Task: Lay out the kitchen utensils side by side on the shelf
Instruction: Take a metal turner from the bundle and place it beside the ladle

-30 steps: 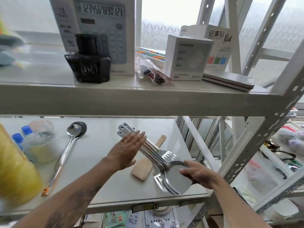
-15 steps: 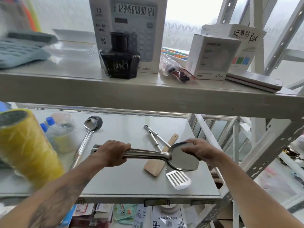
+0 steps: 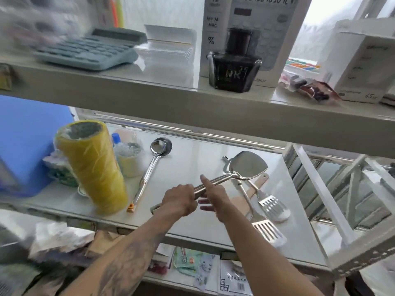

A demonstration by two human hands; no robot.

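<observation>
Steel turner (image 3: 248,165): held above white shelf (image 3: 192,210), handle in left hand (image 3: 179,201), fingers wrapped tight. Right hand (image 3: 213,195): fingers loosely spread against handle. Ladle (image 3: 149,174), two slotted spatulas (image 3: 270,205), wooden spatula (image 3: 259,184): lying on shelf.

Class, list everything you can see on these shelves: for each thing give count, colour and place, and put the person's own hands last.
Grey-blue desk calculator: one, upper shelf, left.
Black glass ink bottle: one, upper shelf, centre.
White calculator box: one, behind the ink bottle.
White cardboard box: one, upper shelf, right.
Yellow film roll: one, lower shelf, left.
Steel ladle: one, silver, beside the roll.
Solid steel spatula: one, silver, held above the lower shelf.
Slotted steel spatulas: two, silver, lower shelf, right.
Wooden spatula: one, tan, under the slotted ones.
Left hand: gripping the solid spatula's handle.
Right hand: fingers open beside that handle.
</observation>
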